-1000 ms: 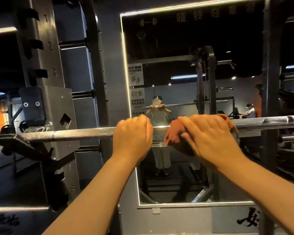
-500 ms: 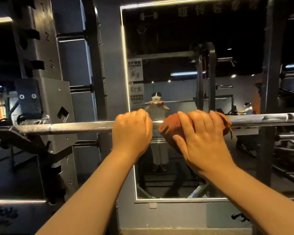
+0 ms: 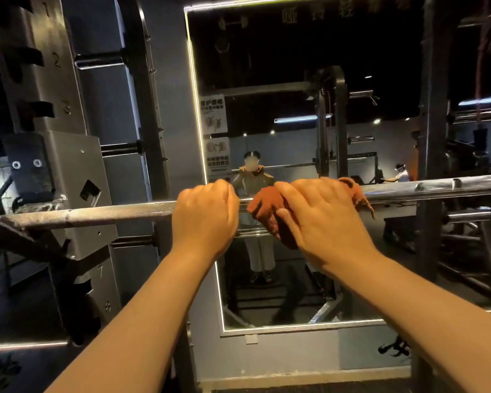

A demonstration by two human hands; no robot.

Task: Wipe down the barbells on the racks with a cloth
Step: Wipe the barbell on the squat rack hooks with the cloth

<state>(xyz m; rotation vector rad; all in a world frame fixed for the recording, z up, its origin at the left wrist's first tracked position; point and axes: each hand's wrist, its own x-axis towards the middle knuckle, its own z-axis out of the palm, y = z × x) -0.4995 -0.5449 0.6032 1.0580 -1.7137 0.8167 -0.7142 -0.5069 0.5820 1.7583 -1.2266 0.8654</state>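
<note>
- Both hands sit on the barbell [image 3: 97,214], which runs level across my view. Its left portion rests on the rack hook [image 3: 12,232].
- Left hand [image 3: 206,215]: my fingers are curled fully over the top of the knurled shaft and closed round it, knuckles toward me.
- Right hand [image 3: 328,219]: it is just beside the left one, with a short stretch of bare bar between them. My fingers wrap over the orange cloth [image 3: 267,207] and my thumb is tucked underneath, clamping the cloth to the bar.
- Cloth position: it is bunched round the bar under my right palm. One fold bulges out on the left side of the hand, and a frayed end hangs off past the little finger.
- Rack upright [image 3: 65,165]: this stands at left, behind the bar, with slots numbered down its face.
- Mirror [image 3: 295,328]: it is mounted on the wall beyond the bar, with a lit edge. It reflects a person standing at a bar, too blurred for detail.
</note>
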